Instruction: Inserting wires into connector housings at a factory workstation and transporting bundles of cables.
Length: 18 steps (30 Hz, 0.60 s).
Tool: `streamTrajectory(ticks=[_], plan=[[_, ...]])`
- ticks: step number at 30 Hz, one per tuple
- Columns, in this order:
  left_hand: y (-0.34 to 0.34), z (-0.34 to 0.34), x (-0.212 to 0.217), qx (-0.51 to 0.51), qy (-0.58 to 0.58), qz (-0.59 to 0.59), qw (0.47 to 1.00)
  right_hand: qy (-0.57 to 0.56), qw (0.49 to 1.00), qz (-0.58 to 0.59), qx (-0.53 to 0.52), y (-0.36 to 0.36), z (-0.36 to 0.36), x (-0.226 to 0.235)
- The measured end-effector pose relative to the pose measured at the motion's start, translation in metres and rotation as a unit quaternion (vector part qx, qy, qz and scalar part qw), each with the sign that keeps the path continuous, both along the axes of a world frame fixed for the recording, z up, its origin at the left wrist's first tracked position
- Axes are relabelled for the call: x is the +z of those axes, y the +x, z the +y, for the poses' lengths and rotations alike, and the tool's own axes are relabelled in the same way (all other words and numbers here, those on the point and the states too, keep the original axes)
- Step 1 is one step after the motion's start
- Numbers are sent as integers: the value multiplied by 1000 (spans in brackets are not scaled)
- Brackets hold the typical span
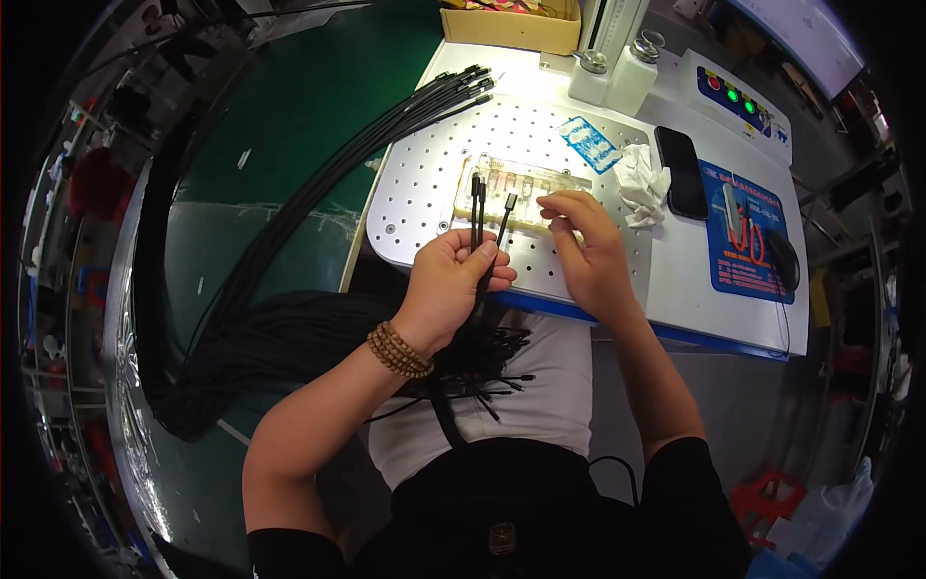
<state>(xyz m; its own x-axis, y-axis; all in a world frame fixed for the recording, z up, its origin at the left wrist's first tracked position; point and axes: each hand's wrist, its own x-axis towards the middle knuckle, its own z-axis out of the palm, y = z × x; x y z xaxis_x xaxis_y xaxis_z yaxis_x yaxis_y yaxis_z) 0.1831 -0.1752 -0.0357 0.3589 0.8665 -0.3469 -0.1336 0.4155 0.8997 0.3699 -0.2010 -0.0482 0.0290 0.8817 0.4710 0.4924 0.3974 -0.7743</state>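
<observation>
My left hand (451,278) is closed around a few black cables (477,217), their connector ends pointing up and away from me. One cable end leans apart to the right of the others. My right hand (590,246) hovers just right of them with its fingers bent and apart, nothing visible in it. Beyond both hands lies a clear, yellowish fixture block (526,193) with slots, on a perforated metal plate (415,207). A thick bundle of black cables (289,338) crosses my lap and the left side, its loose ends hanging below my left hand.
On the green surface (280,251), more cable ends (468,92) reach the plate's far left. To the right are a blue card (590,143), crumpled tissue (641,183), a phone (681,172), a blue mat (738,261) with a mouse (781,259), and a button box (738,101). Dispenser bottles (632,77) stand behind.
</observation>
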Motion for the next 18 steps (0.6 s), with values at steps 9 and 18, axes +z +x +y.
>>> streamTrajectory(ticks=[9,18], plan=[[25,12,4,1,3,-11,1000,93,973,-207,-46,-10,10,-5],[28,21,-1,-15,-21,-26,999,78,964,-243,-69,-10,13,-5]])
